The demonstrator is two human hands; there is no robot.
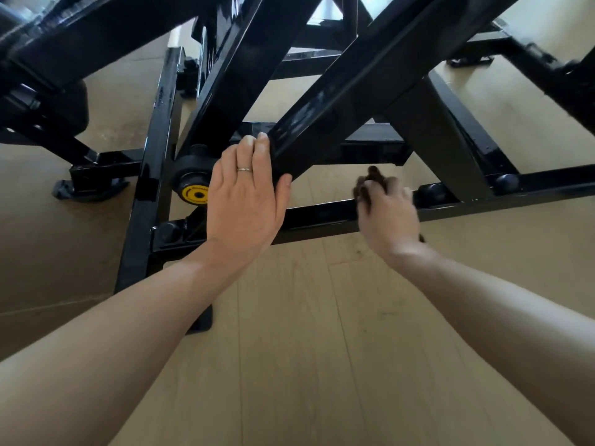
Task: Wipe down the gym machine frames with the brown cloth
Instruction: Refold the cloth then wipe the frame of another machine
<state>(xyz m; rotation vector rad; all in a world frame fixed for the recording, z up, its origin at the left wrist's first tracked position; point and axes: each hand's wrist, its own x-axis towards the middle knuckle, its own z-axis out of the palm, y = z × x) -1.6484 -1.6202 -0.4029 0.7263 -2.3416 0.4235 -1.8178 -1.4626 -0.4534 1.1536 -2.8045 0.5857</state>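
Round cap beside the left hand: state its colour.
Yellow with a black centre, on the round cap, in the head view.

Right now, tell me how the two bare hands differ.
The left hand lies flat with straight fingers against the slanted glossy black frame beam; the right hand curls round the crumpled brown cloth at the low horizontal black bar. The left looks sharp and wears a ring; the right is blurred. Both touch the machine.
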